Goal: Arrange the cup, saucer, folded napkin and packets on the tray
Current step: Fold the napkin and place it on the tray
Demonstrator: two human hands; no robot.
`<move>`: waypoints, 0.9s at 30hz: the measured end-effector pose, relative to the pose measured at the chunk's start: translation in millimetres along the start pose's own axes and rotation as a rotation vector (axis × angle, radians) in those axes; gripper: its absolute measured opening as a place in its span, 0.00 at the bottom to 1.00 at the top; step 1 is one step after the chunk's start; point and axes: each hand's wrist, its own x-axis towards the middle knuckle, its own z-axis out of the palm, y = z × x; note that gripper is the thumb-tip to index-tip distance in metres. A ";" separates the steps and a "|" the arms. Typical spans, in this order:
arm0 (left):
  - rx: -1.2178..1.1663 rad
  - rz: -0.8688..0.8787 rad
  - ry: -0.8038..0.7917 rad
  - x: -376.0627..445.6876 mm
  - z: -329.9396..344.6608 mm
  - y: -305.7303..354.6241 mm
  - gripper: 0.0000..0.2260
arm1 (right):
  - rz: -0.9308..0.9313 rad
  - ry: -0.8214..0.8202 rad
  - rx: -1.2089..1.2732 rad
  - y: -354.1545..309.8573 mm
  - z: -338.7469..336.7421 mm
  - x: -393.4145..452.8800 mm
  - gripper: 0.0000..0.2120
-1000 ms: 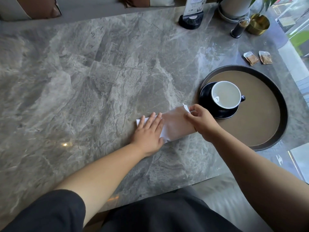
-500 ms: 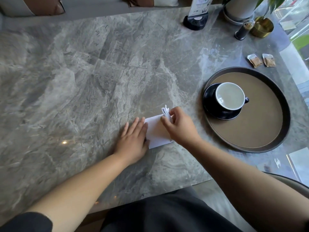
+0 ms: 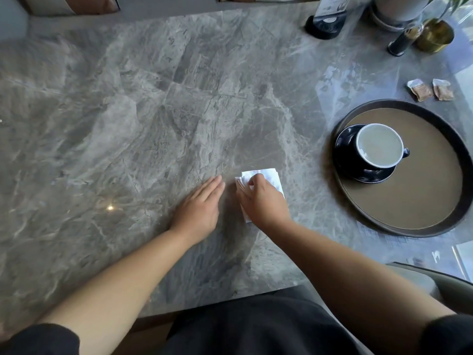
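1. Pressing down on the folded white napkin (image 3: 270,179), the right hand (image 3: 262,202) lies over its near half with fingers curled at its left edge; whether the fingertips pinch the layers or only push on them cannot be told
2. The left hand (image 3: 201,207) lies flat and open on the marble table (image 3: 153,111) just left of the napkin, fingers together and stretched out, holding nothing and not touching the paper
3. The napkin lies on the table near the front edge, between the left hand and the tray (image 3: 460,201), apart from the tray's rim
4. The tray is round, with a dark rim and a tan floor, and sits at the right side of the table
5. A dark saucer (image 3: 344,147) rests on the tray's left part, close to the rim, and on it stands the cup (image 3: 378,146), dark outside and pale inside, its handle pointing right
6. Two brown packets (image 3: 422,90) lie side by side on the table beyond the tray, off its rim
7. At the far right corner stand a brass pot (image 3: 435,37), a small dark bottle (image 3: 401,43) beside it, and a card stand on a black base (image 3: 323,25)
8. Dark sleeves and dark clothing fill the bottom of the view
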 end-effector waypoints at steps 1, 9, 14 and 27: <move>-0.007 -0.007 0.009 0.1 -1.1 -1.5 0.21 | 0.018 -0.041 0.012 0.1 0.8 1.0 0.16; -0.093 0.039 0.113 33.0 -9.8 16.9 0.19 | -0.454 0.085 -0.348 18.5 5.0 -35.0 0.24; 0.184 0.275 -0.198 79.7 -3.1 36.6 0.22 | -0.626 0.060 -0.614 42.9 15.5 -65.8 0.28; 0.323 0.206 -0.427 60.8 2.2 6.5 0.25 | -0.488 0.055 -0.342 65.4 -11.2 -82.5 0.22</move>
